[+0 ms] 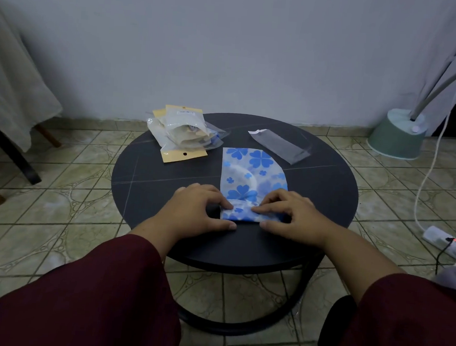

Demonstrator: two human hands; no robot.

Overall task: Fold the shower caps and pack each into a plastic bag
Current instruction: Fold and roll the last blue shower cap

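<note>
A blue clover-print shower cap (253,174) lies folded into a long strip on the round black table (166,184), running away from me. Its near end is rolled or folded over. My left hand (200,208) pinches the left side of that fold between thumb and fingers. My right hand (291,215) pinches the right side of the fold the same way. An empty clear plastic bag (278,145) lies flat beyond the cap, to the right. A pile of packed bags with yellow header cards (182,134) sits at the far left of the table.
Tiled floor surrounds the table. A green lamp base (398,136) with poles stands at the right by the wall. A white cable runs to a power strip (446,243) on the floor. A cloth-covered table (14,82) is at the left.
</note>
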